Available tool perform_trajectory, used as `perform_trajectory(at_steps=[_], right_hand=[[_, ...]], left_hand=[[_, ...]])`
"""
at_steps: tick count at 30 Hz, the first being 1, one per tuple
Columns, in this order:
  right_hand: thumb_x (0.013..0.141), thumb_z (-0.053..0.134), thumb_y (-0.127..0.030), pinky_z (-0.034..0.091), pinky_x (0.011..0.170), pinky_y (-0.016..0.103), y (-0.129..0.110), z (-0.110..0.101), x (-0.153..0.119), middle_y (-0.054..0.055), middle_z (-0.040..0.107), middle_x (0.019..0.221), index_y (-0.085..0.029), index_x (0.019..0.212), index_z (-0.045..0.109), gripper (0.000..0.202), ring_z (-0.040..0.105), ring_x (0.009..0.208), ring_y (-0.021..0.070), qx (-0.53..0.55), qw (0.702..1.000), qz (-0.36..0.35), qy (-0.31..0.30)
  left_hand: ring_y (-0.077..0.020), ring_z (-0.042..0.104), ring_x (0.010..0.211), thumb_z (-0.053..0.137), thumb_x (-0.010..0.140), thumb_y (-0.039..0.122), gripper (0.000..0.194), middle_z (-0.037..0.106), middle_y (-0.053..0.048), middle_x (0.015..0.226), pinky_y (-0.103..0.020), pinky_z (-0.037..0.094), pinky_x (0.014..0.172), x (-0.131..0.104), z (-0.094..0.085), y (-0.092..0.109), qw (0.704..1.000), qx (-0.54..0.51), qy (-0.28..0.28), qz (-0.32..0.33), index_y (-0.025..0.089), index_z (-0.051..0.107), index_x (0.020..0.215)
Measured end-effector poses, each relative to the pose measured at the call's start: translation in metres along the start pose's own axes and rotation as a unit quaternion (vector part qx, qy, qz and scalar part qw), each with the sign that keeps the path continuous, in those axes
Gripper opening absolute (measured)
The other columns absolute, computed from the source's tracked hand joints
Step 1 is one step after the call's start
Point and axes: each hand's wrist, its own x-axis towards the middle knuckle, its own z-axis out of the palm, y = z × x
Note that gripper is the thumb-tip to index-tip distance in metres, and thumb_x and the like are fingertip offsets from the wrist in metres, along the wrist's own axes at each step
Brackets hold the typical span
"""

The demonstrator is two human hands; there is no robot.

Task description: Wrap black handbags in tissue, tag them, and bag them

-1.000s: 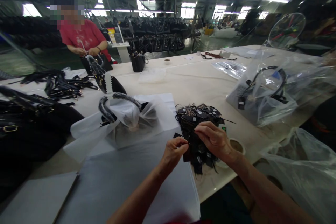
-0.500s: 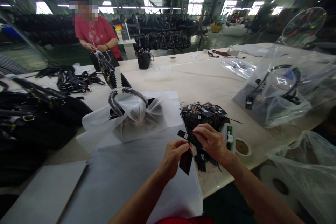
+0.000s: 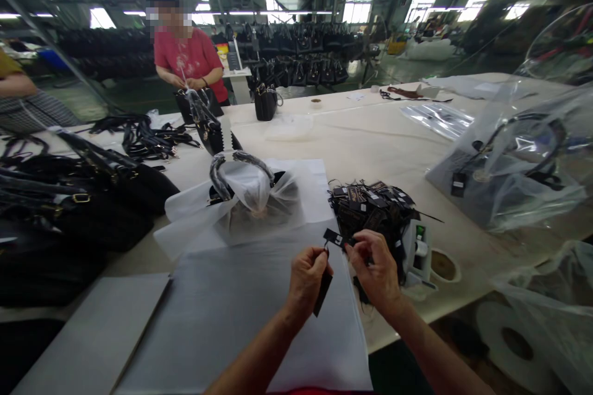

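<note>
Low at the centre, my left hand (image 3: pixel 306 278) pinches the cord of a black hang tag (image 3: pixel 323 294), which dangles below its fingers. My right hand (image 3: pixel 376 265) is closed on a smaller black tag (image 3: pixel 333 237) with a white label, just right of the left fingers. Beyond and beside the right hand lies a heap of black tags (image 3: pixel 370 203). A bag in translucent wrapping (image 3: pixel 264 207), with plastic-covered handles standing up, rests on white sheets (image 3: pixel 222 296) ahead of my left hand.
Black bags (image 3: pixel 92 210) crowd the left side, near a grey board (image 3: pixel 106 315). A tape dispenser (image 3: pixel 419 253) stands right of the tags. Another plastic-wrapped bag (image 3: pixel 504 166) sits at the right. Across the table (image 3: pixel 361 142), a person in red (image 3: pixel 188 58) handles a bag.
The view has turned left, so the scene sits further right. Both hands remain close together; the hanging tag has swung edge-on and the labelled tag has tilted.
</note>
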Motion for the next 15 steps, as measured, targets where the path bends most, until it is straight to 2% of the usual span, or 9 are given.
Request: perform_trajectory(at_steps=[2,4,5,8,11,13,15], right_hand=[[0.083,0.054,-0.043,0.047,0.059,0.025,0.000,0.014,-0.011,0.002,0.060,0.071,-0.018,0.079,0.063,0.026,0.055,0.061,0.0133,0.063,0.989,0.120,-0.061],[0.081,0.054,-0.049,0.046,0.060,0.026,-0.003,0.030,-0.019,0.002,0.061,0.065,-0.017,0.074,0.066,0.035,0.056,0.064,0.0146,0.174,0.947,0.234,-0.133],[0.078,0.058,-0.049,0.046,0.061,0.025,-0.004,0.038,-0.022,0.002,0.062,0.067,-0.016,0.075,0.068,0.034,0.056,0.065,0.0146,0.235,0.919,0.282,-0.142],[0.064,0.072,-0.041,0.045,0.064,0.025,-0.010,0.061,-0.027,0.002,0.065,0.072,-0.016,0.081,0.070,0.030,0.056,0.068,0.0143,0.371,0.839,0.388,-0.086],[0.057,0.077,-0.034,0.044,0.063,0.025,-0.014,0.075,-0.027,0.002,0.067,0.072,-0.017,0.076,0.070,0.027,0.057,0.067,0.0142,0.436,0.778,0.450,-0.048],[0.055,0.078,-0.032,0.045,0.063,0.024,-0.016,0.080,-0.025,0.002,0.067,0.073,-0.018,0.075,0.069,0.026,0.058,0.067,0.0136,0.458,0.757,0.465,-0.041],[0.055,0.078,-0.033,0.044,0.061,0.022,-0.019,0.085,-0.023,0.002,0.068,0.074,-0.018,0.077,0.068,0.028,0.059,0.069,0.0134,0.462,0.753,0.467,-0.037]], left_hand=[[-0.0091,0.044,0.048,0.052,0.074,0.033,0.019,0.054,0.002,0.052,-0.021,0.035,0.051,0.000,-0.004,-0.005,0.999,0.018,0.012,0.023,0.016,0.058,0.068],[-0.0105,0.047,0.051,0.051,0.075,0.034,0.020,0.055,0.001,0.055,-0.022,0.038,0.053,-0.001,-0.008,-0.010,0.999,0.034,0.009,0.040,0.016,0.058,0.071],[-0.0111,0.049,0.053,0.050,0.076,0.034,0.020,0.055,0.001,0.056,-0.022,0.039,0.055,-0.002,-0.010,-0.013,0.998,0.042,0.005,0.045,0.016,0.058,0.072],[-0.0126,0.051,0.059,0.048,0.078,0.035,0.022,0.057,0.000,0.062,-0.024,0.042,0.058,-0.004,-0.015,-0.023,0.997,0.050,0.012,0.054,0.016,0.059,0.076],[-0.0137,0.054,0.065,0.047,0.080,0.038,0.024,0.060,-0.002,0.070,-0.025,0.044,0.062,-0.004,-0.021,-0.030,0.997,0.032,0.044,0.051,0.016,0.058,0.082],[-0.0135,0.055,0.067,0.046,0.081,0.037,0.023,0.060,-0.002,0.073,-0.024,0.045,0.063,-0.004,-0.025,-0.033,0.997,0.023,0.059,0.046,0.016,0.057,0.081],[-0.0125,0.054,0.065,0.046,0.082,0.035,0.021,0.058,-0.001,0.071,-0.023,0.045,0.062,-0.005,-0.030,-0.035,0.997,0.023,0.056,0.046,0.017,0.055,0.079]])
